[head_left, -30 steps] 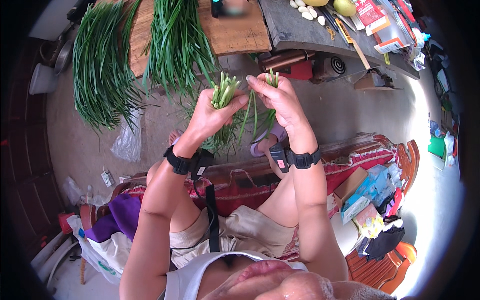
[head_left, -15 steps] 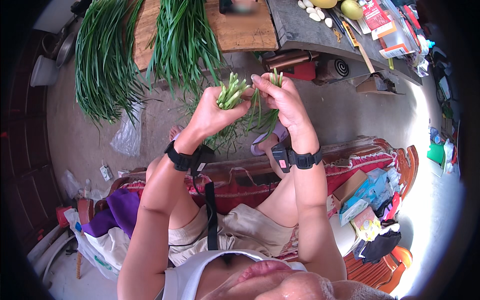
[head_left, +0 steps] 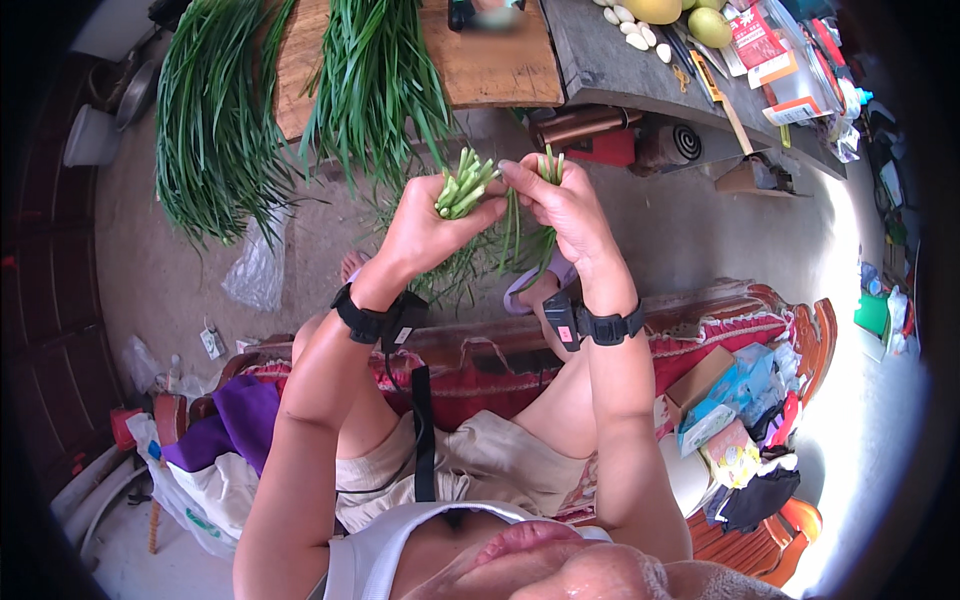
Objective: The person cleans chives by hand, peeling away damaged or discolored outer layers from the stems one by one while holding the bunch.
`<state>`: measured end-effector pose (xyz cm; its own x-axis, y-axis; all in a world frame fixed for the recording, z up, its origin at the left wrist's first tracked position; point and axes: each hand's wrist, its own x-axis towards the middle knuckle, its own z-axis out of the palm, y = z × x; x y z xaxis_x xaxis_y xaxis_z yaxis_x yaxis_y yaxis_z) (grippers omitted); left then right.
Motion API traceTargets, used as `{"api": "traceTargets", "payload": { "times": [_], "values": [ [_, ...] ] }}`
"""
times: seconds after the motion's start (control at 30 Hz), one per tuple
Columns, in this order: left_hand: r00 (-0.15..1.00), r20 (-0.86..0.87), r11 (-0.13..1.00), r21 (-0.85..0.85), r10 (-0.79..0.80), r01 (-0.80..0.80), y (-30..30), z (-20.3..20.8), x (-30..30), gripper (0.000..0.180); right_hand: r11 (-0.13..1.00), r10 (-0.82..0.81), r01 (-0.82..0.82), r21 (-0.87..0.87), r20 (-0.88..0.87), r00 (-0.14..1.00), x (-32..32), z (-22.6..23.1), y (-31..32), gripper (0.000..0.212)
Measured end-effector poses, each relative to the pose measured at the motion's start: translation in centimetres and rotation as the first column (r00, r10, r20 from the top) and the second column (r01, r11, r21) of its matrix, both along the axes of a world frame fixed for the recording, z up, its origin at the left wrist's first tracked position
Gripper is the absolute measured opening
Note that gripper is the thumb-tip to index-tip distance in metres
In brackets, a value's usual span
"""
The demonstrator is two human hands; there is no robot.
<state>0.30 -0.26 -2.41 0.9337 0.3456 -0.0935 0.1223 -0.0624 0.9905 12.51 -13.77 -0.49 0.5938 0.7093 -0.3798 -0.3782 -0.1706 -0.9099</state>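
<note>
- Above the person's knees, out in front of the body, the bunch of green stems (head_left: 463, 192) is held up in the air, pale ends pointing upward and a little to the right
- Around it the left hand (head_left: 428, 222) is closed, with the thumb laid across the front of the stems
- Just beside it, the right hand (head_left: 566, 208) has its fingers curled round a few green stalks (head_left: 552, 168), which poke up above the fist and trail below it; its thumb reaches toward the bunch, but whether the tip pinches a stem I cannot tell
- Below the hands is a tangle of thin green leaves (head_left: 455, 278); whether it hangs or lies on the floor is unclear
- Beyond, two heaps of long green leaves, a left heap (head_left: 215, 125) and a middle heap (head_left: 375, 85), droop over the near edge of a wooden board (head_left: 500, 75)
- To the right of that, a grey table (head_left: 600, 72) bears small white oval pieces (head_left: 637, 38) and yellowish round fruit (head_left: 710, 28)
- On the floor at left lies a clear plastic bag (head_left: 255, 275)
</note>
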Motion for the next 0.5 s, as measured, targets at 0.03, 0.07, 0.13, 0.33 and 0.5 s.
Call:
{"api": "traceTargets", "payload": {
  "times": [0.03, 0.07, 0.13, 0.33, 0.5],
  "values": [
    [1.000, 0.018, 0.999, 0.042, -0.003, 0.002, 0.10, -0.46, -0.03, 0.020, 1.000, -0.010, 0.010, 0.003, 0.017, 1.000, -0.19, 0.26, 0.13, 0.022],
    [0.999, 0.035, 0.997, 0.082, -0.008, 0.005, 0.15, -0.41, 0.08, 0.023, 1.000, -0.007, 0.007, 0.005, 0.021, 1.000, -0.27, 0.49, 0.11, 0.022],
    [1.000, -0.009, 0.997, 0.083, -0.003, 0.004, 0.12, 0.14, -0.05, 0.022, 1.000, -0.006, 0.006, 0.016, -0.006, 1.000, -0.29, 0.85, 0.18, 0.021],
    [0.996, 0.087, 0.983, 0.178, 0.018, -0.034, -0.02, -0.16, 0.09, 0.020, 0.999, 0.002, -0.002, -0.033, 0.012, 1.000, -0.03, 0.42, -0.12, 0.021],
    [0.998, 0.054, 0.976, 0.214, 0.037, -0.048, -0.22, -0.25, 0.00, 0.020, 1.000, -0.017, 0.017, 0.005, 0.064, 0.998, -0.27, 0.17, 0.02, 0.022]
  ]
}}
